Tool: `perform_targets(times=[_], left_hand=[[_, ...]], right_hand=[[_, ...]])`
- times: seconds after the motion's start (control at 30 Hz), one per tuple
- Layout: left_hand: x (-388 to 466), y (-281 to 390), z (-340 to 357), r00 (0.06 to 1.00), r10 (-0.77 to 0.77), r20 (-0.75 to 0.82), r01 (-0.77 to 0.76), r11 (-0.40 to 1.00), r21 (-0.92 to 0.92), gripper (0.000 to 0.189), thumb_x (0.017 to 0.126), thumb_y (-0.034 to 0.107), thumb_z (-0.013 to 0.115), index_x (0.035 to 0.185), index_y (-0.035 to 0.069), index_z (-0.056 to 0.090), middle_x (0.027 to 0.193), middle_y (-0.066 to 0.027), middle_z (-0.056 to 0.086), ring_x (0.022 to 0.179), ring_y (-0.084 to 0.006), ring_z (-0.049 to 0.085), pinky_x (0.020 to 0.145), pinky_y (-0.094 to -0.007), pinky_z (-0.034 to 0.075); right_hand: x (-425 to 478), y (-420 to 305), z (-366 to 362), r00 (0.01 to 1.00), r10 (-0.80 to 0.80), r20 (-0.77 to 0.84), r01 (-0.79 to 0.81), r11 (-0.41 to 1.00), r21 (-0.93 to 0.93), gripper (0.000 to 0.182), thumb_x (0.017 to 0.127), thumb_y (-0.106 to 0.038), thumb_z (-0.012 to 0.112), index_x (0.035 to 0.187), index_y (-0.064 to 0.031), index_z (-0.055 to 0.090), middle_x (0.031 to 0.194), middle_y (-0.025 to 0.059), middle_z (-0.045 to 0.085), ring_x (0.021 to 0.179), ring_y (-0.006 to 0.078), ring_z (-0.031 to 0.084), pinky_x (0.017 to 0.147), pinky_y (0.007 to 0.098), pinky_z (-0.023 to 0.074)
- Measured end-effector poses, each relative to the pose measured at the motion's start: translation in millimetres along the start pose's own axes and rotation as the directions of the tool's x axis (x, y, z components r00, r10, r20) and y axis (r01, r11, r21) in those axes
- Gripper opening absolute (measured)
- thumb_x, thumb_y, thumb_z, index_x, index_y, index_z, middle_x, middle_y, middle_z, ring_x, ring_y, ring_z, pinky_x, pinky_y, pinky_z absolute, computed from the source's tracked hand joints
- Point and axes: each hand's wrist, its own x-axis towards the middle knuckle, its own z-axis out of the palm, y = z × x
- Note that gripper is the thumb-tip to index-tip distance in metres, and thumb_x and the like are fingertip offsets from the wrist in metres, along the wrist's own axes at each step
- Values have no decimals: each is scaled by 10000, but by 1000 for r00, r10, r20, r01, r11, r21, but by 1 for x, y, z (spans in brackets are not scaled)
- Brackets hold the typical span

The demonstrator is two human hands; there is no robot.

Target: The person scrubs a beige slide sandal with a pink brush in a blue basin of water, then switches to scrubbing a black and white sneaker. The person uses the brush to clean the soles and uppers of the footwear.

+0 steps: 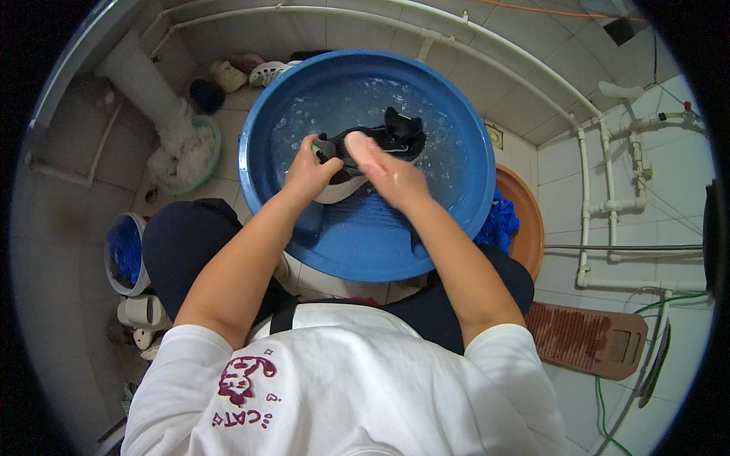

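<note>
A blue plastic washtub [365,259] stands before me, with sudsy water in it. Over the water is a wet black shoe [406,128] with a pale sole. My left hand [311,174] grips the shoe's left end, thumb on top. In my right hand [396,176] is a pale pink oval block [358,147], held against the shoe's upper; whether it is soap or a brush back I cannot tell. Part of the shoe is hidden behind my hands. A ridged washboard surface [370,214] is moulded into the tub's near side.
Right of the tub sits an orange-brown basin [527,222] holding blue fabric [502,219]. A brown washboard [593,339] lies near white wall pipes [607,205]. Leftward are a pale green basin [214,145] with white fluffy material, a white bucket [128,288] and slippers [142,312].
</note>
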Motion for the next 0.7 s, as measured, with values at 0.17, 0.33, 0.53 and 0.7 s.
perform_targets(times=[0.17, 0.33, 0.53, 0.7], left_hand=[[1, 3, 1, 999, 6, 35, -5, 1000, -11, 808, 630, 320, 650, 1312, 17, 339, 935, -183, 603, 868, -274, 602, 774, -332, 457], [6, -7, 8, 999, 42, -5, -42, 999, -14, 793, 624, 317, 651, 1291, 11, 351, 956, -198, 603, 891, -286, 603, 789, -340, 455], [7, -7, 5, 999, 21, 35, -21, 1000, 7, 773, 628, 291, 648, 1284, 10, 351, 978, -203, 599, 878, -280, 609, 788, -333, 458], [10, -14, 8, 997, 54, 53, -47, 989, -139, 765, 633, 278, 647, 1285, 9, 350, 983, -186, 601, 865, -257, 613, 777, -310, 460]], right_hand=[[20, 64, -22, 950, 259, -171, -292, 933, -208, 576, 874, -463, 430, 1381, -217, 310, 1029, 199, 620, 946, 379, 593, 800, 443, 458], [10, 34, 11, 996, 53, -78, -58, 996, -68, 562, 876, -471, 420, 1374, -230, 321, 1069, 220, 596, 984, 400, 568, 836, 430, 443], [11, 42, -16, 961, 278, 9, -278, 961, -5, 588, 852, -524, 417, 1365, -249, 340, 1193, 215, 536, 1135, 377, 485, 951, 409, 370], [34, 125, -10, 839, 499, -217, -496, 865, 73, 560, 875, -454, 419, 1331, -132, 376, 1207, 251, 512, 1111, 403, 493, 943, 440, 375]])
